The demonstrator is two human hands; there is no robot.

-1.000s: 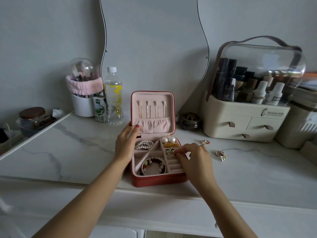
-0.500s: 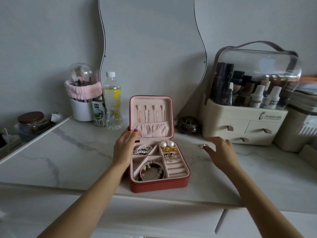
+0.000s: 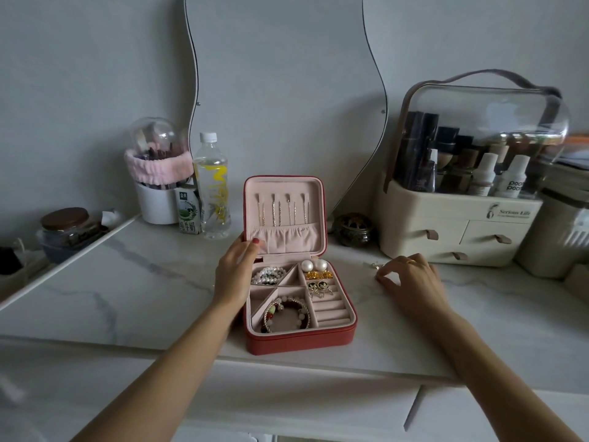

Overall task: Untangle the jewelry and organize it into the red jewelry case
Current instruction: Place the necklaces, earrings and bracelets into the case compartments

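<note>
A red jewelry case (image 3: 299, 341) stands open at the centre of the frame on a white marble-look counter (image 3: 127, 282), its lid upright and its tray toward the counter's front edge. The person's left hand (image 3: 234, 271) rests against the case's left side, fingers lightly bent around the lower left corner of the lid, a red-painted nail lying on the pink lining. To the right of the case, the right hand (image 3: 411, 282) lies palm down on the counter with a ring on one finger; its fingertips are drawn together over a small piece of jewelry (image 3: 376, 266) at centre right, though whether they actually pinch it cannot be told.

Inside the lid, thin chains (image 3: 282, 210) hang in a row above a gathered pocket. The tray holds a pearl bracelet (image 3: 267, 275) in the upper left compartment, two pearl earrings (image 3: 314, 265) and gold studs (image 3: 318, 275) at upper right, dark earrings (image 3: 320, 287) on the ring rolls just below, and beaded bracelets (image 3: 287, 315) in the large lower compartment.

Behind, a wavy mirror (image 3: 280, 90) leans on the wall. A water bottle (image 3: 212, 186) and milk carton (image 3: 186, 210) stand at centre left, a cosmetics organizer (image 3: 462, 224) at right.
</note>
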